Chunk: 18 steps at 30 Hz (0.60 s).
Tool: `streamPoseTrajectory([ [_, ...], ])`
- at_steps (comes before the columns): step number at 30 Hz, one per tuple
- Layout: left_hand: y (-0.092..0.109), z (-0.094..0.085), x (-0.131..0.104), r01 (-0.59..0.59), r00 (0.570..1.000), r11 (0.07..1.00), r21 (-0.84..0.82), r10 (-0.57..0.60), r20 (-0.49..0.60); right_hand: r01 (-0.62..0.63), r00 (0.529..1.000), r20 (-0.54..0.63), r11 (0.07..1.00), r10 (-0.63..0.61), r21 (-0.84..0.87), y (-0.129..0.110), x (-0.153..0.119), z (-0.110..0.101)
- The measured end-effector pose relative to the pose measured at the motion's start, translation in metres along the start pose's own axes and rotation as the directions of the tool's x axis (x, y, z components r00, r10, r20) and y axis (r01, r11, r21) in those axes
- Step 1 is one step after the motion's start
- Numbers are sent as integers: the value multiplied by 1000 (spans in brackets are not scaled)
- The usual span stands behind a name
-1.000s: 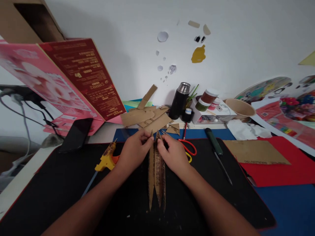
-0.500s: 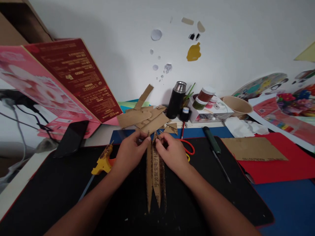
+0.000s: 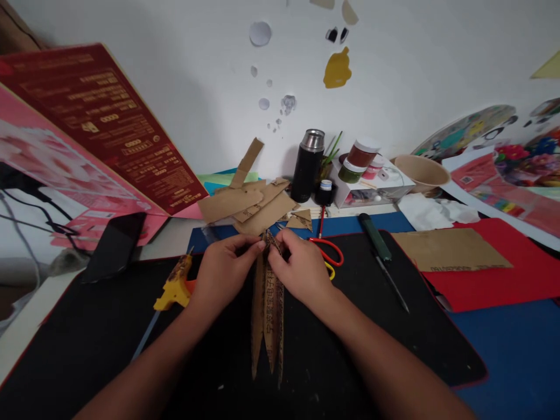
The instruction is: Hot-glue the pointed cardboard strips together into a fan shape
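Note:
Several long cardboard strips (image 3: 270,309) with pointed lower ends hang side by side over the black mat, joined or bunched near their tops. Dark printed characters run down the middle strip. My left hand (image 3: 230,265) pinches the top of the left strip between thumb and fingers. Opposite it, my right hand (image 3: 300,262) grips the upper end of the strips on the right. Fingers hide part of the tops. A yellow glue gun (image 3: 176,286) lies left of my left hand. Scissors with red and yellow handles (image 3: 328,254) lie partly behind my right hand.
Cut cardboard pieces (image 3: 249,207) are piled behind my hands, beside a black thermos (image 3: 308,166). A green-handled tool (image 3: 378,245) lies on the black mat (image 3: 359,356). Farther right is red paper (image 3: 499,286); a phone (image 3: 114,248) lies left by an upright pink-and-red folder (image 3: 118,128).
The view has shifted slightly, so most things sit higher and farther left. The strips have drawn closer together and turned a little. Both hands keep hold of their tops.

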<state>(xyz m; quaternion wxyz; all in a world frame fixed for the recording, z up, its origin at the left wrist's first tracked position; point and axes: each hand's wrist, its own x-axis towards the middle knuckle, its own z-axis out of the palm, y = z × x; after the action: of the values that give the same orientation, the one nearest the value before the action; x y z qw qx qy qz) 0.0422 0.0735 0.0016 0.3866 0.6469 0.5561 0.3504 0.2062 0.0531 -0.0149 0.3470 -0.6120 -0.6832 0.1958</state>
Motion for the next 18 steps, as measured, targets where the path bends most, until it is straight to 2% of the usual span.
streamPoseTrajectory([
  [8, 0, 3, -1, 16, 999, 1000, 12, -16, -50, -3, 1000, -3, 1000, 3, 15, -1, 1, -1],
  [18, 0, 4, -3, -35, 996, 999, 36, 37, -81, -3, 1000, -6, 1000, 3, 30, -1, 1, -1],
])
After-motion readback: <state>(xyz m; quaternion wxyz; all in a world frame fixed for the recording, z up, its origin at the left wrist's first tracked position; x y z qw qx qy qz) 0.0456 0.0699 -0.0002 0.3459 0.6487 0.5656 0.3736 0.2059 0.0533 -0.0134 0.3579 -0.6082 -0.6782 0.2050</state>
